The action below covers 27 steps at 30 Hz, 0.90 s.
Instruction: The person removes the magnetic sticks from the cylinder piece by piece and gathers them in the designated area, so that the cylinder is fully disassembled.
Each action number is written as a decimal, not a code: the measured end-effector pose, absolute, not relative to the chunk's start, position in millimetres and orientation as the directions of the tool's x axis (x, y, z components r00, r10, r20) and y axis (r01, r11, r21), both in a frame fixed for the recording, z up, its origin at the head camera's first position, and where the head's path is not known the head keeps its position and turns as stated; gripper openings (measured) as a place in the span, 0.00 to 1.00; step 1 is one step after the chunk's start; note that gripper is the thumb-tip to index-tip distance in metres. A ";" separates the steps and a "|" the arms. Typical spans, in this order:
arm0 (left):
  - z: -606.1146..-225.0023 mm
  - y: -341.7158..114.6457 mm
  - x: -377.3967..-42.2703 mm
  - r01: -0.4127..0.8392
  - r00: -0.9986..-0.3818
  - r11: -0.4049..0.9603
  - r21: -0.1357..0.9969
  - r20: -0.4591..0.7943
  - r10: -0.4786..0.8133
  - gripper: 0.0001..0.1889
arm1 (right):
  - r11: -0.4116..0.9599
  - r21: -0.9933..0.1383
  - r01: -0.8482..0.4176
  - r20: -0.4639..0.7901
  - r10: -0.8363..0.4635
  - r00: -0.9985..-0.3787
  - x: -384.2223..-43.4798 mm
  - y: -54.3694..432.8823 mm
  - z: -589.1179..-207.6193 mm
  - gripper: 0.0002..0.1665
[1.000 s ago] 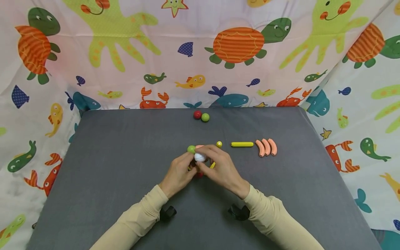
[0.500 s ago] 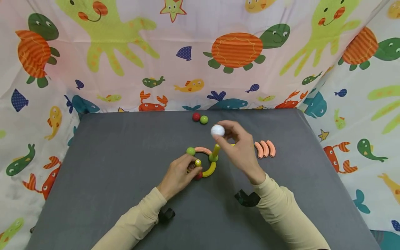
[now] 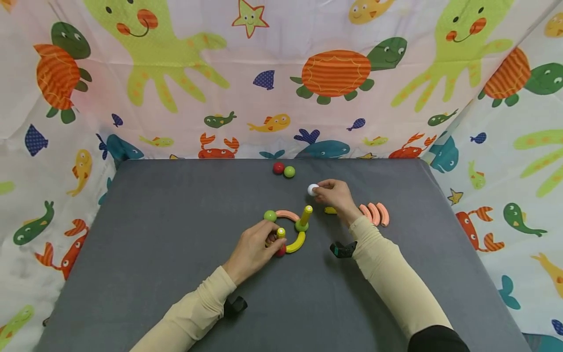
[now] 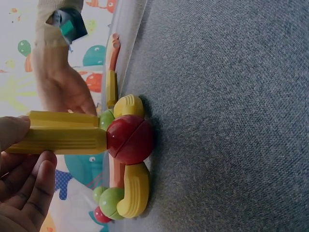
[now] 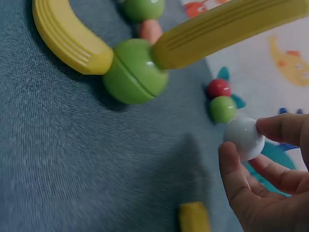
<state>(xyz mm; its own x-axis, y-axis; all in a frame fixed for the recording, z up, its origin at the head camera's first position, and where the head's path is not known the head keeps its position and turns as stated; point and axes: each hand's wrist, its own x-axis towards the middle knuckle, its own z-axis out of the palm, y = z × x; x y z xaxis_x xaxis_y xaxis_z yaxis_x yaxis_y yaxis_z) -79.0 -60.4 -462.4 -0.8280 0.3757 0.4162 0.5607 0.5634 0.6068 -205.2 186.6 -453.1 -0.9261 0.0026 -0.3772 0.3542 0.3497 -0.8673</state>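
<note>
My left hand (image 3: pixel 251 248) grips a straight yellow rod (image 4: pixel 67 140) that stands upright on a red ball (image 4: pixel 129 139). That ball belongs to a ring of toy pieces, with a curved yellow piece (image 3: pixel 297 243), a curved pink piece (image 3: pixel 288 214) and a green ball (image 3: pixel 270 216). On the ring's right, another green ball (image 5: pixel 135 72) carries a second upright yellow rod (image 3: pixel 306 215), which nothing holds. Beyond and right of the ring, my right hand (image 3: pixel 336 196) pinches a white ball (image 5: pixel 244 137) between thumb and fingertips. Part of the ring's left side is hidden behind my left hand.
At the table's far edge lie a loose red ball (image 3: pixel 278 168) and a green ball (image 3: pixel 289 171). A yellow rod (image 3: pixel 330 210) lies partly behind my right wrist, beside three curved pink pieces (image 3: pixel 374 214). Patterned cloth (image 3: pixel 176 127) hangs around the grey table (image 3: pixel 167 210).
From close beside my left hand over the ring, my right hand has moved right and away with the white ball, uncovering both upright rods. My left hand stays at its rod.
</note>
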 end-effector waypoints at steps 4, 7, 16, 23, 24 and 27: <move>-462.6 -60.3 -77.7 0.557 -0.830 0.562 0.611 0.418 0.369 0.11 | 0.387 -0.832 0.398 -0.415 0.041 -0.909 -213.0 178.6 -466.3 0.21; -462.5 -60.5 -77.0 0.559 -0.829 0.562 0.610 0.418 0.371 0.11 | 0.399 -0.811 0.428 -0.434 0.081 -0.897 -217.8 175.1 -471.8 0.18; -465.1 -59.5 -77.9 0.546 -0.838 0.560 0.623 0.402 0.369 0.10 | 0.234 -0.881 0.412 -0.414 0.044 -0.909 -214.2 173.0 -474.3 0.26; -466.0 -61.3 -79.1 0.527 -0.849 0.540 0.656 0.374 0.373 0.11 | 0.350 -0.899 0.261 -0.282 -0.009 -0.959 -173.4 180.8 -462.8 0.20; -465.6 -61.6 -79.8 0.529 -0.848 0.537 0.657 0.377 0.373 0.11 | 0.363 -0.903 0.230 -0.247 0.001 -0.969 -165.8 183.0 -459.9 0.19; -464.7 -62.8 -81.7 0.533 -0.845 0.531 0.659 0.376 0.381 0.12 | 0.395 -0.911 0.122 -0.108 0.057 -0.992 -145.6 189.8 -450.8 0.15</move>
